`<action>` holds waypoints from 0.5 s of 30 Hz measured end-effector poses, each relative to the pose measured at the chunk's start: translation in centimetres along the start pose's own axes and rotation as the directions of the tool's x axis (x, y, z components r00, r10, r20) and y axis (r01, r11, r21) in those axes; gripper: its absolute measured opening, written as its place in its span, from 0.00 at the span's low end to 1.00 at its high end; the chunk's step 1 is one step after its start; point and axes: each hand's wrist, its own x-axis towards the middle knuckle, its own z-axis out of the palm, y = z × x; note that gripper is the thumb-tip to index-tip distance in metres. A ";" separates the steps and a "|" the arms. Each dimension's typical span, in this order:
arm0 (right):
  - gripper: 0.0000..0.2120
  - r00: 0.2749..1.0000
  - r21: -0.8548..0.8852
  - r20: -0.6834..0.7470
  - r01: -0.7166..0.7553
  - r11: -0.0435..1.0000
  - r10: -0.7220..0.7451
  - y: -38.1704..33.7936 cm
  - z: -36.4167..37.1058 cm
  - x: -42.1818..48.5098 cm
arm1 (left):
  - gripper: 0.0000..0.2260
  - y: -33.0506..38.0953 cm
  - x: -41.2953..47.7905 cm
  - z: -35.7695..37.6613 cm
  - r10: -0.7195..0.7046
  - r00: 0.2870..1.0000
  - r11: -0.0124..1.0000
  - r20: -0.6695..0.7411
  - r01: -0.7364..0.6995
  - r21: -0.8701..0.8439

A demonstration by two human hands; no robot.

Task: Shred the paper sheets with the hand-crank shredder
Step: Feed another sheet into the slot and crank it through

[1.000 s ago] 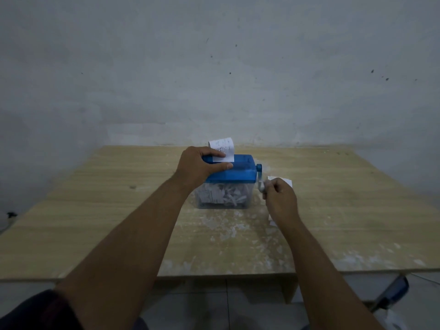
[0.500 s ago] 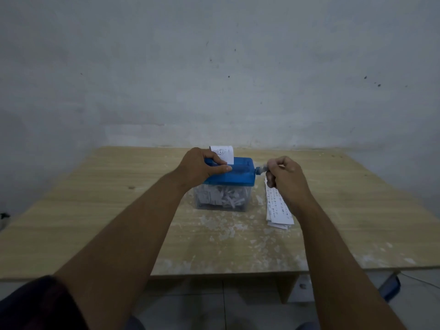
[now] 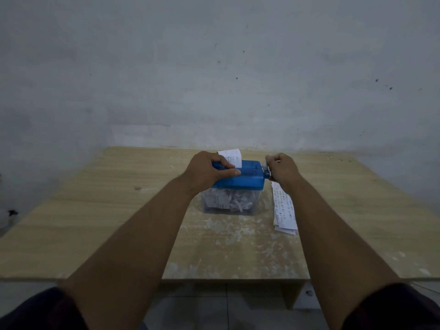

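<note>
Head: left hand [image 3: 206, 173] holds shredder [image 3: 248, 180], right hand [image 3: 283, 171] crank [image 3: 266, 173]; sheet [image 3: 232, 157] print seemingly unreadable.

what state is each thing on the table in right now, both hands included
blue plastic hand-crank shredder: upright on the light wooden table
white printed paper sheet: standing in the top slot, partly fed in
clear plastic bin: under the blue top, partly filled with shreds
stack of white printed sheets: lying flat right of the shredder
left hand: grips the shredder's top
right hand: grips the crank handle
</note>
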 end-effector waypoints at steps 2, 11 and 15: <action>0.11 0.995 0.007 0.042 -0.088 0.996 0.088 1.8 0.7 -0.5 | 0.12 0.0 -0.1 0.1 0.000 1.000 1.000 -0.007 0.000 -0.008; 0.13 0.983 0.147 -0.088 -0.146 0.978 0.160 4.8 1.1 -8.1 | 0.12 0.3 -0.4 0.7 0.033 0.999 0.999 -0.036 -0.032 0.014; 0.11 0.984 0.283 -0.126 -0.085 0.955 0.125 3.1 -0.3 -10.0 | 0.12 0.5 -0.4 0.7 0.020 0.999 0.999 -0.034 -0.018 0.047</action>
